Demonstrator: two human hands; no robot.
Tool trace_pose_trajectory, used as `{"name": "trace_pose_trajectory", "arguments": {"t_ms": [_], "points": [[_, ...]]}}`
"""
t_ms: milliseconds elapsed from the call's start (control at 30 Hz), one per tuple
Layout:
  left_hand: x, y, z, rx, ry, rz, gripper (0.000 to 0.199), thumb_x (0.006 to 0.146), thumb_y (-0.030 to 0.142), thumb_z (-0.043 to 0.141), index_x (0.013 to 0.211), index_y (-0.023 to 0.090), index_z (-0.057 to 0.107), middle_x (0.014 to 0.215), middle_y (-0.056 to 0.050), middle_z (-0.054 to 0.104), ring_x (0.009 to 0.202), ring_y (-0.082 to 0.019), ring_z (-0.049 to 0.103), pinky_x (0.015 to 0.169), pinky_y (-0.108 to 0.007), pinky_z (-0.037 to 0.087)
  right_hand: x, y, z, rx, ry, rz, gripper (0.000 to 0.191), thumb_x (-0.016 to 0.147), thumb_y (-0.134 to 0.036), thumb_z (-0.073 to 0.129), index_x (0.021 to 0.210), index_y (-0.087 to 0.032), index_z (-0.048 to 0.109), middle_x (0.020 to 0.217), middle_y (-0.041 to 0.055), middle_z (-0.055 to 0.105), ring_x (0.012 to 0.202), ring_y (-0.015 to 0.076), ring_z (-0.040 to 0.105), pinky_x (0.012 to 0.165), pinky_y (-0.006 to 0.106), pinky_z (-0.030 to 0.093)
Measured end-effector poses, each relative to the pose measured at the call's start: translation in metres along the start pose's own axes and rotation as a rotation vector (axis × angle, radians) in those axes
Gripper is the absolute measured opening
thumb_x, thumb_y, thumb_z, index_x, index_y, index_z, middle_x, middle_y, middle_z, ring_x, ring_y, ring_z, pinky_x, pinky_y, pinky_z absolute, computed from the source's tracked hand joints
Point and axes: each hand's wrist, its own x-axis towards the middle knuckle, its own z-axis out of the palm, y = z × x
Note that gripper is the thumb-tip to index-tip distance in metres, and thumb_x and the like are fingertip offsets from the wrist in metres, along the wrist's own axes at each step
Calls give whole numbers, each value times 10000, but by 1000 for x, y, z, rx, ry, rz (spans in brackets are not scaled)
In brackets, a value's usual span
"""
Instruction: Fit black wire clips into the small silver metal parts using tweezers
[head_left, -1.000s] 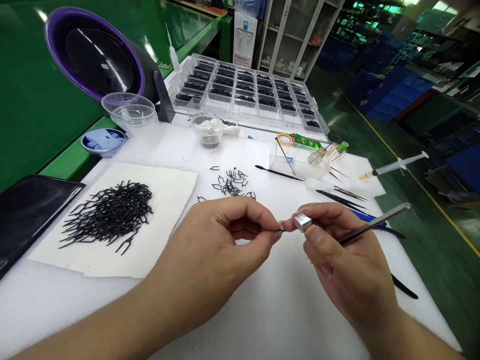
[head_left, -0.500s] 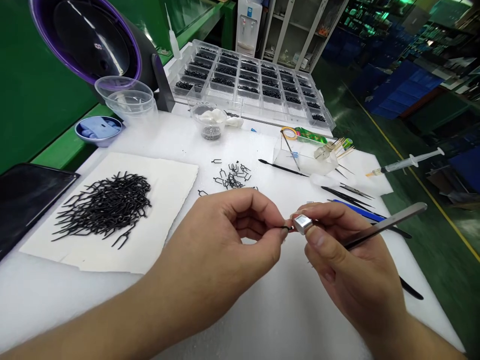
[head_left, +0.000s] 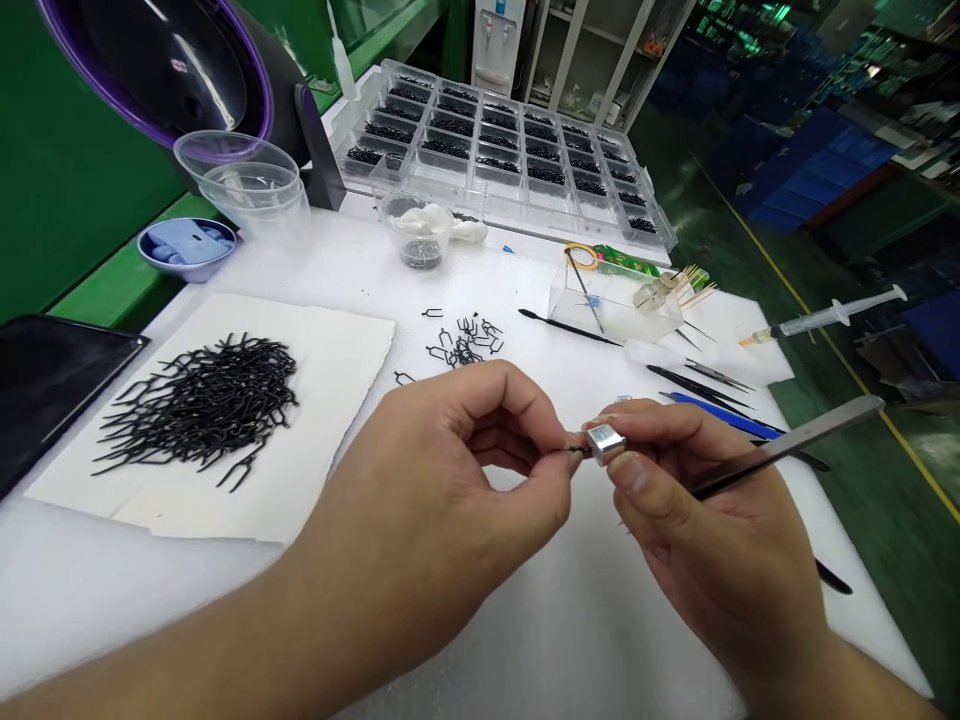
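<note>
Between the thumb and forefinger of my left hand point(head_left: 480, 480) is pinched a small black forked piece point(head_left: 579, 449), mostly covered by the fingertips. Its free end meets a small shiny metal block point(head_left: 606, 443), which my right hand point(head_left: 697, 510) grips by its sides with thumb and forefinger. A pair of tweezers point(head_left: 795, 443) also lies across the right hand, its steel end sticking out to the upper right. Behind my left hand several loose black forked pieces point(head_left: 465, 345) lie scattered. A large heap of the same pieces point(head_left: 206, 400) rests on white paper point(head_left: 360, 350) at left.
A compartment tray point(head_left: 517, 205) of black pieces stands at the back. Nearby are a clear cup point(head_left: 420, 240), a purple-rimmed device point(head_left: 266, 90), a blue bowl point(head_left: 187, 265), a clear box point(head_left: 600, 305), a syringe point(head_left: 825, 317) and a blue-handled tool point(head_left: 712, 415).
The view has shifted slightly. Both hands keep their pinch, and the black piece's end now meets the metal block more directly. The tweezers' steel end has swung a little to the right.
</note>
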Motion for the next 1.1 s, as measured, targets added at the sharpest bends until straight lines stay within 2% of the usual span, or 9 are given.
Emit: {"name": "trace_pose_trajectory", "arguments": {"t_ms": [100,367,500,800,933,1100], "points": [[0,-1,0,-23,-8,6,101,729,208,743,673,242,666,676,67,737,615,-109,699,512,-133,537,2,0,1,21,-7,-21,130,809,-252,840,897,-340,804,902,19,762,827,184,715,746,330,614],[-1,0,0,2,6,45,139,711,156,750,645,245,665,625,91,710,541,-59,641,494,-67,497,2,0,1,-1,-24,-113,187,786,-177,843,878,-340,834,939,-12,765,873,141,708,785,257,600],[-2,-1,-2,-4,-26,28,134,725,170,753,658,251,671,617,95,704,519,-57,635,478,-63,495,3,0,0,-4,-38,-104,200,794,-188,844,884,-367,834,940,-29,775,895,136,712,809,258,594],[-3,-15,-3,-3,-29,-12,137,758,256,771,708,267,644,712,79,749,639,-140,733,531,-149,582,7,4,-2,-26,-46,-144,223,786,-166,845,912,-349,835,908,-21,787,877,149,719,779,279,589],[-5,-21,-5,18,4,-11,143,752,298,791,726,272,652,748,69,760,668,-178,754,537,-190,602,8,6,-1,-1,-76,-179,245,789,-128,832,933,-327,835,916,-23,785,862,121,718,763,234,581],[-3,-25,-5,18,7,-35,185,744,320,809,720,261,635,762,48,756,686,-180,745,519,-187,587,7,5,0,18,-67,-176,226,781,-128,834,908,-315,836,888,-26,777,832,104,714,715,207,569]]}}
